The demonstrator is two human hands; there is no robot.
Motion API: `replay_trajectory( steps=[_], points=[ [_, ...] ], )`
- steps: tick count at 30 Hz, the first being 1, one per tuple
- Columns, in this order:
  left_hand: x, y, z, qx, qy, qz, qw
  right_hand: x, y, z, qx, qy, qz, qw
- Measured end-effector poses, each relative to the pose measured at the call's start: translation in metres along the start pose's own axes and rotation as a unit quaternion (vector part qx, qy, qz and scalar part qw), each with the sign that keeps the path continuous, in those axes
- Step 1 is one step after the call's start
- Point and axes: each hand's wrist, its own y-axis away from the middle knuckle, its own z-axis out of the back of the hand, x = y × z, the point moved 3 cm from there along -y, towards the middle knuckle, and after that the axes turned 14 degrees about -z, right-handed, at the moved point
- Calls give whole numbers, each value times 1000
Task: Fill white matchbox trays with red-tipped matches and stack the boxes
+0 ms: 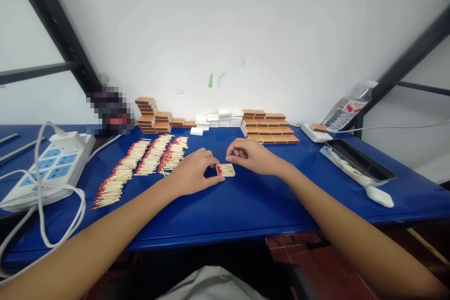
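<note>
A small white matchbox tray (230,173) lies on the blue table with red-tipped matches (225,169) inside it. My left hand (193,171) grips its left end, thumb at the near side and fingers at the far side. Just beyond the tray's right half, my right hand (248,155) hovers with curled fingers, thumb and forefinger close together; anything between them is too small to make out. Left of my left hand, loose matches (121,176) lie in several long heaps, heads mostly pointing left.
Along the wall stand brown matchboxes (269,129) in stacks and white trays (225,118). A white power strip (58,166) with looping cables occupies the left side. At the right are a plastic bottle (349,105), a black tray (362,159) and a white plastic object (378,196).
</note>
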Motion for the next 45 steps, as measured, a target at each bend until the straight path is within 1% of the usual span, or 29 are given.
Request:
replay_trajectory(
  steps=[3,5,9,12,15,17,19,21,24,27,30,32,34,36,38,40,41,43,45],
  points=[
    [-2,1,1,-3,-4,1,1000,-3,-18,11,-11,47,-1,999],
    [-3,1,2,-2,-4,1,1000,-5,-30,15,-14,59,-8,998],
    [-4,2,2,-3,1,5,1000,-7,-57,15,-38,88,-14,995],
    [-3,2,1,-5,3,4,1000,3,-83,11,-75,159,13,984],
    [-2,1,0,-5,6,4,1000,25,-118,6,-123,239,33,963],
    [-3,1,1,-5,3,4,1000,44,-145,-4,-139,292,49,945],
    [-3,1,1,-3,-5,4,1000,62,-171,-22,-114,360,84,922],
    [-3,2,2,-2,-15,5,1000,75,-193,-41,-96,379,98,915],
    [-1,4,3,-2,-31,3,1000,83,-216,-63,-80,396,118,907],
    [0,5,2,2,-45,-5,999,82,-226,-71,-73,408,133,900],
    [2,6,1,6,-51,-10,999,81,-227,-65,-71,415,140,896],
    [3,6,1,6,-49,-12,999,83,-223,-55,-74,418,141,894],
    [4,6,2,-1,-53,-12,999,84,-215,-38,-88,413,142,895],
    [6,6,4,-12,-67,-8,998,81,-199,-15,-113,392,140,902],
    [9,7,8,-22,-89,-1,996,72,-177,9,-135,352,128,917],
    [11,8,12,-26,-115,3,993,54,-150,29,-124,324,93,933],
    [12,8,14,-27,-129,5,991,44,-134,35,-115,317,83,938],
    [14,9,18,-34,-152,8,988,24,-102,39,-98,314,70,942],
    [17,9,21,-35,-170,13,985,7,-73,35,-91,312,59,944]
  ],
)
